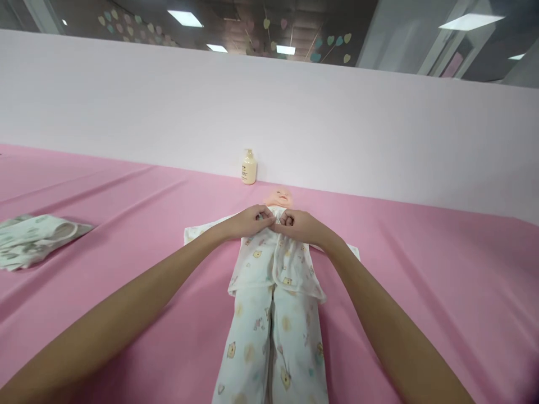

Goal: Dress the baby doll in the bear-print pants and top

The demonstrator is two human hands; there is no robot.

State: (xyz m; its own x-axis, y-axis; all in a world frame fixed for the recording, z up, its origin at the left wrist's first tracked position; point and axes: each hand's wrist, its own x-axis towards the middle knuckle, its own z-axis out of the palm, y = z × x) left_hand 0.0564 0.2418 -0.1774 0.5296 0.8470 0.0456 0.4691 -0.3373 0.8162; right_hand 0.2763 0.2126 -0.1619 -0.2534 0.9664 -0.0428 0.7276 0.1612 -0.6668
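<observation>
A baby doll lies on its back, its head toward the wall. It wears a white baby jacket with a small bear print and matching trousers. Both sleeves spread out sideways. At the top of the jacket's front opening, just below the doll's chin, my left hand and my right hand meet, fingers pinched on the jacket's front edges. Whether a fastener sits between the fingertips is hidden. Below the hands, the front edge hangs loosely down the middle.
A cream pump bottle stands by the white wall, behind the doll's head. Folded white and green clothing lies at the far left. Soft wrinkles run across the pink cover.
</observation>
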